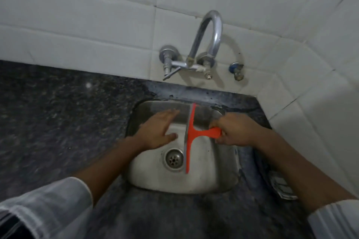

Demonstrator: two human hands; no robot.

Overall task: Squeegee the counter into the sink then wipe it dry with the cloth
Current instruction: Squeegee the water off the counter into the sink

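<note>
An orange squeegee [189, 137] hangs over the steel sink [209, 176], its grey blade running near to far above the drain [173, 159]. My right hand [235, 132] is shut on its handle at the sink's right side. My left hand [159, 130] hovers flat over the sink's left half, fingers apart and holding nothing, close to the blade. The dark speckled counter [58, 122] spreads to the left and around the sink. A striped cloth [282, 186] lies on the counter at the right, partly behind my right forearm.
A chrome wall tap [206, 40] arches above the sink's far edge, with a small blue valve [236, 70] to its right. White tiled walls close off the back and right sides. My white sleeves fill the lower corners.
</note>
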